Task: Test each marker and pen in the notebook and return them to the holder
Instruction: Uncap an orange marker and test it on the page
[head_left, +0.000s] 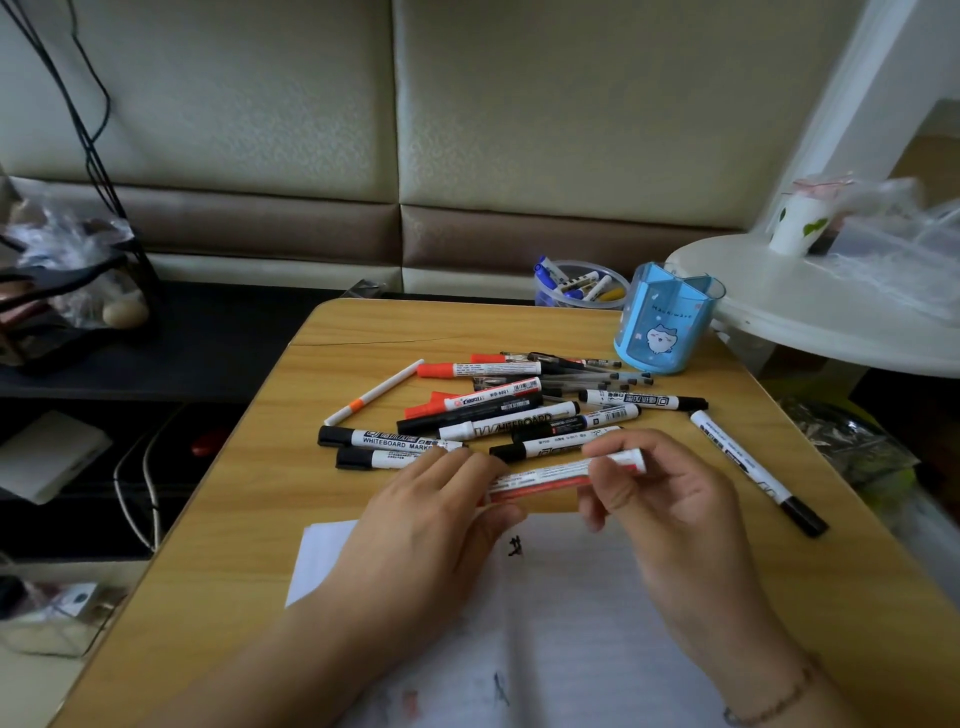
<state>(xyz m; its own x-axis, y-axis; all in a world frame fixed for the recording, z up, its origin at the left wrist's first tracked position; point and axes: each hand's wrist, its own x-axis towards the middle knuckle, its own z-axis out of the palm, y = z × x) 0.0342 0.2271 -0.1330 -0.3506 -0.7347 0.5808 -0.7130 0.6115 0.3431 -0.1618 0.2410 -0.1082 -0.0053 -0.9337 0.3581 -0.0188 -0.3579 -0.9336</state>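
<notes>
Both hands grip one red marker over the notebook: left hand on its barrel, right hand pinching the end. Few scribbles show; most markers lie on the wooden table, and the blue holder looks empty. A padded sofa stands behind.

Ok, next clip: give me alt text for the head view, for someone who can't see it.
Both hands, left hand and right hand, hold a red-and-white marker level above an open notebook on a wooden table. Beyond them lies a loose pile of markers and pens, with a blue pen holder at the table's far right edge.
</notes>
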